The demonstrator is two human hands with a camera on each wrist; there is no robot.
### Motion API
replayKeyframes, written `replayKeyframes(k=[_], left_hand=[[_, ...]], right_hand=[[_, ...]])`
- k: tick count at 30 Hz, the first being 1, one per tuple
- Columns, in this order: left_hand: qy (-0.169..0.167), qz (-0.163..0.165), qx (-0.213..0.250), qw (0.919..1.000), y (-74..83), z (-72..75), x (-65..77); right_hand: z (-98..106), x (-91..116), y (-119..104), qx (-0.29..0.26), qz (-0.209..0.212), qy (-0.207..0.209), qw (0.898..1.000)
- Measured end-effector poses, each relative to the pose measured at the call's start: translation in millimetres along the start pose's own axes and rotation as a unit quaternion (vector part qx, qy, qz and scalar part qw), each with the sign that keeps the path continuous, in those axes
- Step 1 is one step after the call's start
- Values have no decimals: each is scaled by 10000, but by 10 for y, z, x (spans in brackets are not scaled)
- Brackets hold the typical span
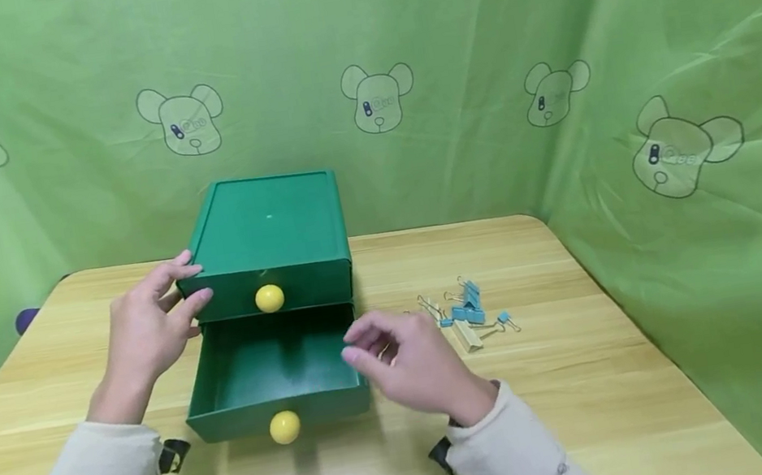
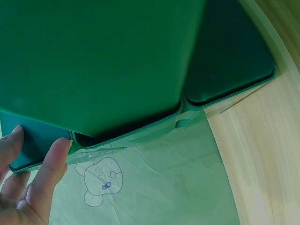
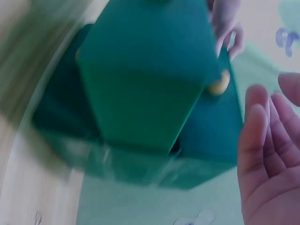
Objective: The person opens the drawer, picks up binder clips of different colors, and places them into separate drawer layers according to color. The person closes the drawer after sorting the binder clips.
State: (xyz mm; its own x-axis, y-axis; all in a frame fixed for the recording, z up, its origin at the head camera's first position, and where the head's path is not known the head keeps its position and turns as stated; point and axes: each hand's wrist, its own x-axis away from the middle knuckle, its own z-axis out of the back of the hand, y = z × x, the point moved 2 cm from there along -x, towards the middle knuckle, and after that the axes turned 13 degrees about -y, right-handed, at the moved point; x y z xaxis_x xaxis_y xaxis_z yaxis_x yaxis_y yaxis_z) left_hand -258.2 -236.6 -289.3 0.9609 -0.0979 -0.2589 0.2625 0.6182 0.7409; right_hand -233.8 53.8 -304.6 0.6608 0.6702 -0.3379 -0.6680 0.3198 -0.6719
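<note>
A dark green drawer cabinet [image 1: 268, 221] stands on the table. Its top drawer is closed and has a yellow knob [image 1: 269, 298]. Below that, a drawer [image 1: 282, 415] is pulled far out, its visible inside bare. My left hand [image 1: 152, 313] grips the cabinet's upper left front corner, thumb against the front and fingers along the side and top edge. Near the right wall of the pulled-out drawer hovers my right hand [image 1: 406, 357], fingers loosely bent and holding nothing. The right wrist view also shows this right hand [image 3: 272, 154] beside the cabinet.
Several blue and pale yellow binder clips [image 1: 468, 313] lie in a loose pile right of the cabinet. Green curtains [image 1: 451, 13] with printed bear heads hang behind the wooden table [image 1: 598, 402] and along its right side.
</note>
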Motion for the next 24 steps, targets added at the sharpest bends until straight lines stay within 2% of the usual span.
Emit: replayKeyframes(k=[4, 8, 12, 16, 19, 24], left_hand=[[39, -26, -21, 10000, 7, -8, 13], [76, -71, -34, 9999, 8, -18, 12], [87, -94, -59, 9999, 1, -15, 10], [101, -85, -84, 9999, -5, -6, 11], [121, -97, -100, 9998, -9, -7, 9], [115, -104, -65, 9999, -14, -27, 8]], right_hand=[[147, 4, 230, 248, -586, 434, 9970], [274, 32, 526, 476, -1301, 603, 9885], [377, 79, 817, 488, -2007, 730, 9757], [465, 141, 1079, 392, -2722, 911, 9571], [532, 208, 1282, 540, -3069, 1010, 9448], [642, 380, 1610, 1007, -3312, 1094, 9318]])
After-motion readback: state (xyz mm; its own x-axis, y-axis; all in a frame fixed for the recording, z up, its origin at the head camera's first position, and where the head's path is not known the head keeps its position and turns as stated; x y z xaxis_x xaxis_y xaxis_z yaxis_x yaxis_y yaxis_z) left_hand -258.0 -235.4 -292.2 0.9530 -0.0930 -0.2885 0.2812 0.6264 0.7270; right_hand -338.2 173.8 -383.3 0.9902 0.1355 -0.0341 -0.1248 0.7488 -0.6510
